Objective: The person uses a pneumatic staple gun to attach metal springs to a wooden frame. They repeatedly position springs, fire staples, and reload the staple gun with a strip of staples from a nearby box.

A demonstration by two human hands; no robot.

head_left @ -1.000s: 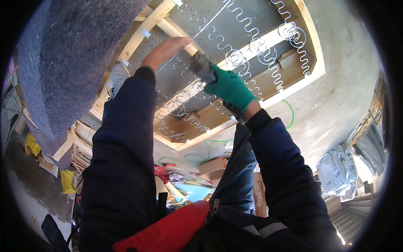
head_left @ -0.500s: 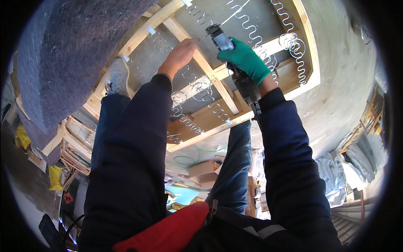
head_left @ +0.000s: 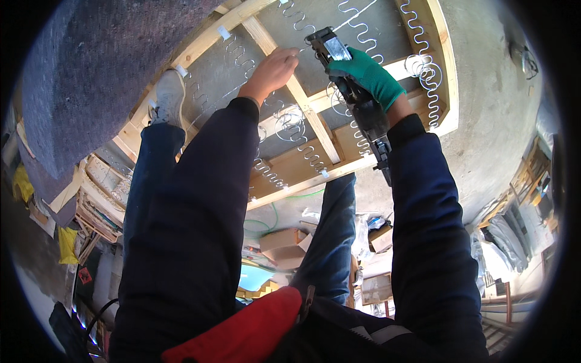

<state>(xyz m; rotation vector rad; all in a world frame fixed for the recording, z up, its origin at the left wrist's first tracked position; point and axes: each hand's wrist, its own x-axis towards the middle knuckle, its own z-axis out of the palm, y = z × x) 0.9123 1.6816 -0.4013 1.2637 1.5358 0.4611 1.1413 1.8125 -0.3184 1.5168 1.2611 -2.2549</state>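
Observation:
My right hand (head_left: 376, 77), in a green glove, grips a black and silver staple gun (head_left: 363, 109); its head points up and away over the frame. My bare left hand (head_left: 275, 71) is closed around a white cord (head_left: 354, 17) beside the gun's head, fingertips pinched together. The cord stretches away to the upper right and also shows at the lower left of the hand. Below both hands lies a wooden frame (head_left: 275, 41) with zigzag springs (head_left: 243, 60) fixed across it by white clips. Loose coils of wire (head_left: 290, 124) rest on the springs.
My shoe (head_left: 170, 97) stands at the frame's left rail. A large grey upholstered piece (head_left: 109, 78) rises at the left. Cardboard boxes (head_left: 283, 245) and a green hose (head_left: 275, 221) lie on the floor near my leg (head_left: 336, 230). Wrapped things (head_left: 505, 242) are stacked at the right.
The staple gun has tilted and shifted slightly right in my right hand's grip. My left hand has moved a little right and up, nearer the gun's head. The view has shifted slightly.

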